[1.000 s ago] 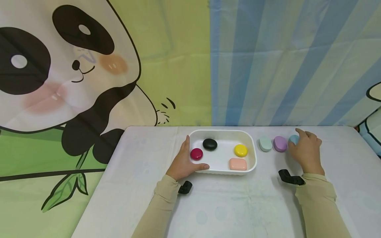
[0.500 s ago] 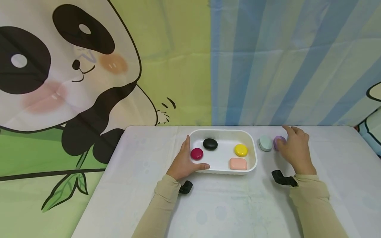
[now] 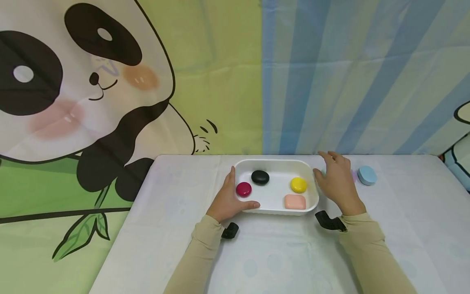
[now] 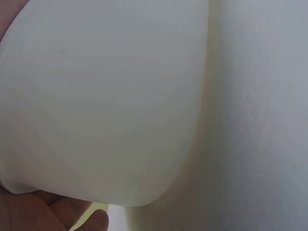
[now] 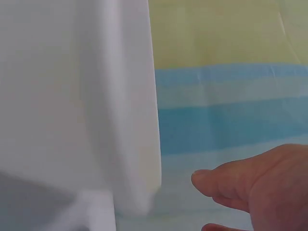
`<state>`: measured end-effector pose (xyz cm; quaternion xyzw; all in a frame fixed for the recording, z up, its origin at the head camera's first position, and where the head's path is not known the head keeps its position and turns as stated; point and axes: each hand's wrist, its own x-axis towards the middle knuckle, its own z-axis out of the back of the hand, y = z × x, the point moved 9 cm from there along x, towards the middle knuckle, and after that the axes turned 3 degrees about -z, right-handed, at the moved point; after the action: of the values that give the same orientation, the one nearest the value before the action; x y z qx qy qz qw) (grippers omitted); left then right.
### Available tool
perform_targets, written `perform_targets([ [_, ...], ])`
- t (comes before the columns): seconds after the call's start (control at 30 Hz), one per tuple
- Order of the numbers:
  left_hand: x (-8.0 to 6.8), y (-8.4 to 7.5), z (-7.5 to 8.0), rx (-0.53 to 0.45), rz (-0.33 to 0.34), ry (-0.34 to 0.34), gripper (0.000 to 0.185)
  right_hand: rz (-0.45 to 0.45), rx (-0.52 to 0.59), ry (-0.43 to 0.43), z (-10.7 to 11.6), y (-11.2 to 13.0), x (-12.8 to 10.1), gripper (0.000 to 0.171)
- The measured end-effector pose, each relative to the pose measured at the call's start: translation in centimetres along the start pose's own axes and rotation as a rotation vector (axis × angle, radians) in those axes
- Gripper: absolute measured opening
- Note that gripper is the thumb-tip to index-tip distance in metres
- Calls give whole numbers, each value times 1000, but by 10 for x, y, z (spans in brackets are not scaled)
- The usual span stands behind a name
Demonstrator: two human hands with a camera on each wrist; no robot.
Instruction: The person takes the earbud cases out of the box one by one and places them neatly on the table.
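A white tray (image 3: 269,207) stands near the back of the table. It holds a black oval piece (image 3: 260,177), a crimson round piece (image 3: 244,189), a yellow round piece (image 3: 298,185) and a pink rectangular piece (image 3: 295,201). My left hand (image 3: 227,200) grips the tray's left end, thumb along the front rim. My right hand (image 3: 338,179) is beside the tray's right end, fingers spread apart and no object visible in them. Behind it a pale green piece is mostly hidden, and a purple piece (image 3: 354,176) shows only a sliver. A light blue piece (image 3: 367,175) lies farther right.
A white patterned cloth (image 3: 279,261) covers the table. A printed curtain with a panda and blue stripes (image 3: 352,77) hangs right behind the back edge. Each wrist carries a black camera mount, the right one (image 3: 328,221) close to the tray's front right corner.
My right hand has moved left, from the blue piece past the purple one to the green piece and the tray's right end. The blue piece is uncovered. My left hand stays on the tray.
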<state>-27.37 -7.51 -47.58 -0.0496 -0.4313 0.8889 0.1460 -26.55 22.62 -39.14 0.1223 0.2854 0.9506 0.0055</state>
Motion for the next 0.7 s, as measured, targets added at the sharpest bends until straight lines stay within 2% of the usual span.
perform_targets([
  [0.2, -1, -1, 1, -1, 7, 3, 142, 52, -4, 20, -11, 24, -2, 53],
  [0.4, -1, -2, 1, -6, 6, 3, 142, 87, 9, 82, -31, 44, -4, 54],
  [0.7, 0, -3, 2, 1, -4, 0, 142, 169, -7, 75, -52, 69, -4, 54],
])
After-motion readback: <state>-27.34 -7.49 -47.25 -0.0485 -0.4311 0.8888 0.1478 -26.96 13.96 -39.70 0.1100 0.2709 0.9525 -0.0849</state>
